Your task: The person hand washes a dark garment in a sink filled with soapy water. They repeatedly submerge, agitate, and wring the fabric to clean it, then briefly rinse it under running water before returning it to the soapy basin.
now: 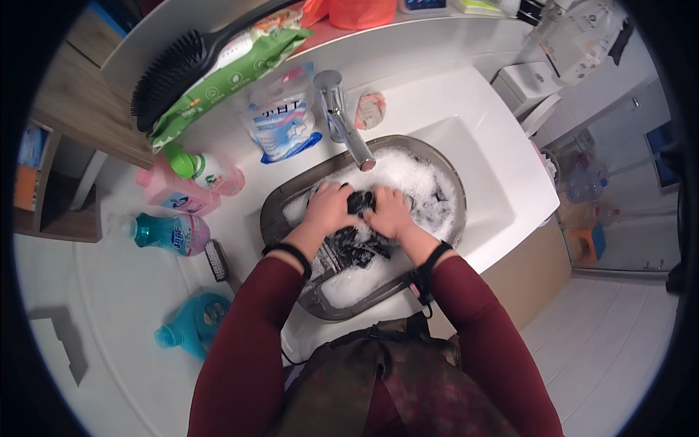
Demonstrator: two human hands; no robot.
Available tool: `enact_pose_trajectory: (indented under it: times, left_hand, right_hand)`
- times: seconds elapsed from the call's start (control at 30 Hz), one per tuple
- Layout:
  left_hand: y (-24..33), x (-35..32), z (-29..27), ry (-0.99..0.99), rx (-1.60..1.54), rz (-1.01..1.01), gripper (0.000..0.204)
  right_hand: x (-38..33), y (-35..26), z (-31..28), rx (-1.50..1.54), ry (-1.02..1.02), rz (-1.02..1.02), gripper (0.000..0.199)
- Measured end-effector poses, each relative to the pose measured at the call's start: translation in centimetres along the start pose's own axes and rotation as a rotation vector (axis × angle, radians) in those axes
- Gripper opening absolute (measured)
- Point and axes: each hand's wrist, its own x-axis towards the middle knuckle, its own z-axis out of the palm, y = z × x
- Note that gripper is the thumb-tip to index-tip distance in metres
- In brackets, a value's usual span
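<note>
A grey plastic basin (271,216) with a ridged washboard part (325,260) stands across the white sink, holding water and white suds (429,180). Wet black cloth (362,251) lies bunched in its middle, over the ridges. My left hand (327,209) grips the cloth from the left, fingers curled over it. From the right, my right hand (391,212) closes on the same bunch, close to the other hand. Part of the cloth shows between my thumbs; its kind of garment cannot be made out. More dark fabric peeks through the foam to the right.
A chrome faucet (342,120) reaches over the basin's far rim. Left of it stand a blue-white pouch (280,124), pink bottles (175,191), teal bottles (164,231) and a scrub brush (216,260). A black hairbrush (169,73) lies on the shelf above. The sink (484,175) extends rightward.
</note>
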Motion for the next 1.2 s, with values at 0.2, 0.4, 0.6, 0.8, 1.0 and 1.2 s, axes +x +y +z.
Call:
enact_pose_trajectory:
  times: [0.2,0.4,0.6,0.8,1.0,1.2]
  left_hand:
    - [-0.3,-9.6,-2.3,0.261,0.126,0.275,0.063]
    - [1.1,-16.3,-1.8,0.361,-0.191,0.137,0.098]
    - [3.6,-16.1,-1.1,0.141,-0.008,-0.146,0.114]
    - [2.3,-11.3,0.0,0.117,0.044,-0.082,0.071]
    - [1.6,-4.7,0.4,0.070,0.145,-0.067,0.051]
    - [1.4,-1.0,-0.4,-0.003,0.153,-0.107,0.056]
  right_hand:
    - [-6.3,1.9,-2.8,0.221,0.281,0.077,0.085]
    - [-10.2,-3.4,-0.8,0.676,0.134,-0.176,0.077]
    - [-12.7,-5.6,0.6,0.081,0.086,-0.443,0.080]
    - [-8.6,-3.6,2.3,-0.011,-0.023,-0.243,0.087]
    - [-3.4,-1.0,1.6,0.132,-0.024,-0.100,0.081]
    - [0.3,-0.1,2.4,0.141,0.119,0.012,0.067]
